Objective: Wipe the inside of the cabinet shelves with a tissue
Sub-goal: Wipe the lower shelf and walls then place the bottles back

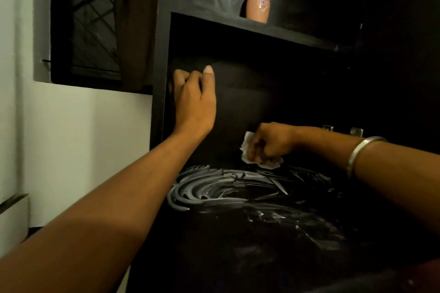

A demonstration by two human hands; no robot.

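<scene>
A black cabinet stands in front of me with its lower shelf [238, 226] streaked with pale dust swirls [214, 188]. My right hand [271, 143] grips a crumpled white tissue [247, 152] and presses it onto the shelf near the back. My left hand [194, 100] holds the cabinet's left side panel [158, 107], fingers curled round its front edge, thumb pointing up. A metal bangle [362, 152] sits on my right forearm.
An orange egg-shaped bottle [258, 5] stands on the upper shelf [273, 31]. A barred window [92, 24] with a dark curtain [135, 24] is at the upper left, above a white wall [78, 138]. Metal brackets [356, 131] show at the cabinet's back right.
</scene>
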